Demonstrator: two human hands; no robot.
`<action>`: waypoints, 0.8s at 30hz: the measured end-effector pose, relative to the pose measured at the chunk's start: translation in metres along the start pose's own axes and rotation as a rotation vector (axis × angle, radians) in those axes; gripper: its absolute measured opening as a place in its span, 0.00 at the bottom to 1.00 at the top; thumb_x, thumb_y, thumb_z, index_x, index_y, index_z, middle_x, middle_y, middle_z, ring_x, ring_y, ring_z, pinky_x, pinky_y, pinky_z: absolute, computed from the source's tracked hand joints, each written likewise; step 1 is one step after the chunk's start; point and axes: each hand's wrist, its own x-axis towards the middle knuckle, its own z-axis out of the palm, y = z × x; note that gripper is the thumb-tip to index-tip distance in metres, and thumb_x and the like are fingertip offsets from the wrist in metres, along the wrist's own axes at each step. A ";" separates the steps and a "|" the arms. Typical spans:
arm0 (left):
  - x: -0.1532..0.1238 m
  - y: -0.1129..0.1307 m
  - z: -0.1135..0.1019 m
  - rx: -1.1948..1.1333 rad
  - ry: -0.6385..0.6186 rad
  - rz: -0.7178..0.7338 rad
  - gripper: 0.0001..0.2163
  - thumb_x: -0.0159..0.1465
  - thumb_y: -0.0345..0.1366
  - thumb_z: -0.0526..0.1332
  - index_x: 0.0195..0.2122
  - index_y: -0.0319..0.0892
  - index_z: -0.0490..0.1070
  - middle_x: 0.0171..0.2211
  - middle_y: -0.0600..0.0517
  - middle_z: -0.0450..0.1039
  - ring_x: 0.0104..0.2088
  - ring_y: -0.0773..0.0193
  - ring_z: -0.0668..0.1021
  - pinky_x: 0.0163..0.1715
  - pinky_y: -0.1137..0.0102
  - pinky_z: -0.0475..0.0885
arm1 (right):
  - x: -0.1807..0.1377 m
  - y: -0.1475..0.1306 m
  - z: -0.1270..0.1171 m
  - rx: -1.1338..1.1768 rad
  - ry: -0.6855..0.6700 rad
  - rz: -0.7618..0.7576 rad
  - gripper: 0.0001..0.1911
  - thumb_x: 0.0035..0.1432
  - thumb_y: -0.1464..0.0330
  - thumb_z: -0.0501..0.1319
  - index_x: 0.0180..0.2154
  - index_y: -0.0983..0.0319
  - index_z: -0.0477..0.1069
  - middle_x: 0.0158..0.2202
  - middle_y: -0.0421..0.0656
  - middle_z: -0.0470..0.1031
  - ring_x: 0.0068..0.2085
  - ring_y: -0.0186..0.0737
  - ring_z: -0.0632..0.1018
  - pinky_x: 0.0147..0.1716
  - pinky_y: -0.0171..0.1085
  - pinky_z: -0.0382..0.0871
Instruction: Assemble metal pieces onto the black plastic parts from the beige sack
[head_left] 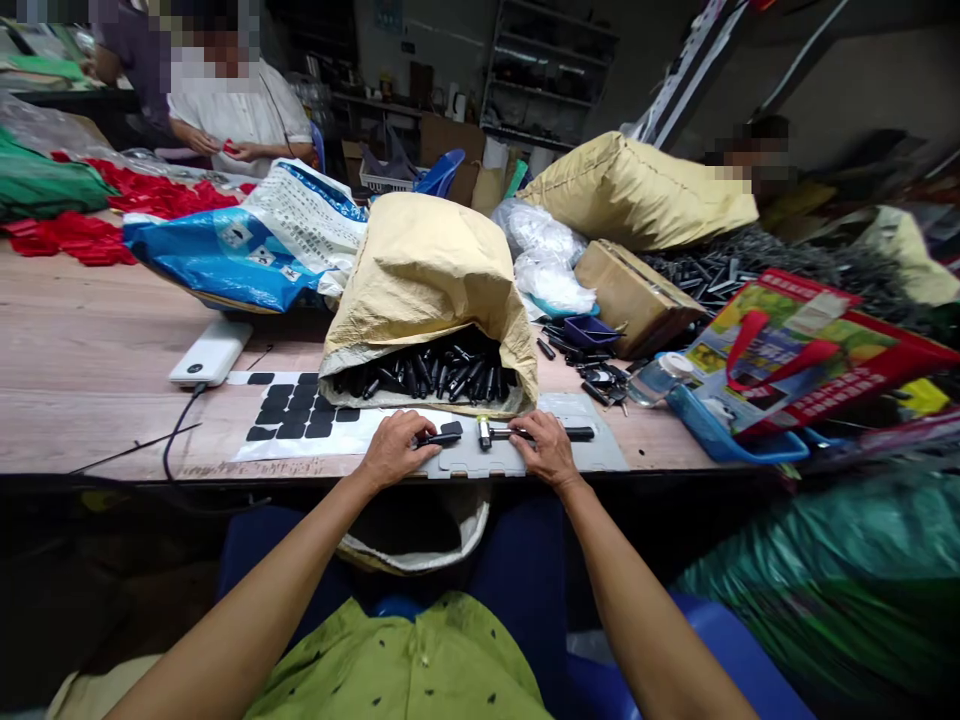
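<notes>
My left hand (399, 446) is closed on a small black tubular part (441, 439) that points to the right, low over the table's front edge. Opposite it, my right hand (547, 448) grips the black handle of a small mallet (484, 433), whose metal head has a pale yellow end. The mallet lies sideways on or just above a grey board (607, 448). Behind both hands, a tan woven sack (435, 250) gapes toward me, full of similar black parts (427, 372).
Left are a white sheet with black stickers (289, 412), a white power bank (211, 353) and a blue-white bag (247, 240). Right are a clear jar (660, 376), blue tray (739, 440) and red shopping bag (810, 360). An open sack (472, 535) hangs below the edge. Other people sit beyond.
</notes>
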 end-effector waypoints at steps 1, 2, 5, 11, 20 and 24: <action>0.000 -0.001 0.002 0.001 0.004 0.005 0.09 0.61 0.42 0.69 0.40 0.45 0.78 0.37 0.51 0.77 0.40 0.58 0.74 0.44 0.64 0.66 | 0.000 0.000 0.000 -0.006 0.001 -0.006 0.08 0.63 0.65 0.62 0.43 0.56 0.78 0.39 0.43 0.75 0.42 0.44 0.72 0.44 0.41 0.64; 0.001 -0.002 0.003 0.004 0.004 0.010 0.10 0.61 0.43 0.69 0.40 0.45 0.78 0.37 0.51 0.77 0.40 0.58 0.74 0.44 0.64 0.66 | 0.001 0.000 -0.001 -0.009 0.000 -0.014 0.08 0.64 0.65 0.61 0.43 0.56 0.78 0.39 0.43 0.75 0.42 0.44 0.72 0.44 0.41 0.64; 0.002 -0.002 0.004 -0.006 -0.001 0.015 0.10 0.61 0.43 0.70 0.40 0.46 0.79 0.36 0.51 0.77 0.40 0.58 0.74 0.44 0.64 0.65 | 0.002 -0.005 -0.005 -0.013 -0.006 -0.045 0.09 0.67 0.65 0.59 0.43 0.57 0.77 0.38 0.43 0.75 0.42 0.44 0.73 0.44 0.42 0.65; 0.003 -0.008 0.001 -0.102 -0.028 0.005 0.09 0.59 0.43 0.71 0.38 0.46 0.82 0.33 0.52 0.77 0.38 0.59 0.74 0.44 0.65 0.66 | 0.003 -0.045 -0.016 0.088 0.042 -0.042 0.14 0.72 0.63 0.54 0.50 0.55 0.76 0.40 0.44 0.76 0.43 0.43 0.76 0.44 0.42 0.70; 0.003 -0.012 0.003 -0.108 -0.015 0.044 0.07 0.58 0.40 0.72 0.37 0.46 0.84 0.33 0.52 0.77 0.37 0.61 0.74 0.42 0.65 0.65 | 0.000 -0.078 -0.012 0.062 0.076 -0.065 0.14 0.71 0.66 0.56 0.52 0.52 0.78 0.37 0.43 0.77 0.39 0.41 0.77 0.40 0.39 0.71; 0.003 -0.012 0.003 -0.107 -0.010 0.045 0.06 0.57 0.39 0.72 0.35 0.46 0.84 0.32 0.52 0.76 0.36 0.61 0.74 0.41 0.66 0.65 | 0.004 -0.083 -0.013 0.053 0.104 -0.077 0.13 0.71 0.67 0.57 0.51 0.53 0.78 0.37 0.43 0.77 0.39 0.40 0.77 0.41 0.39 0.71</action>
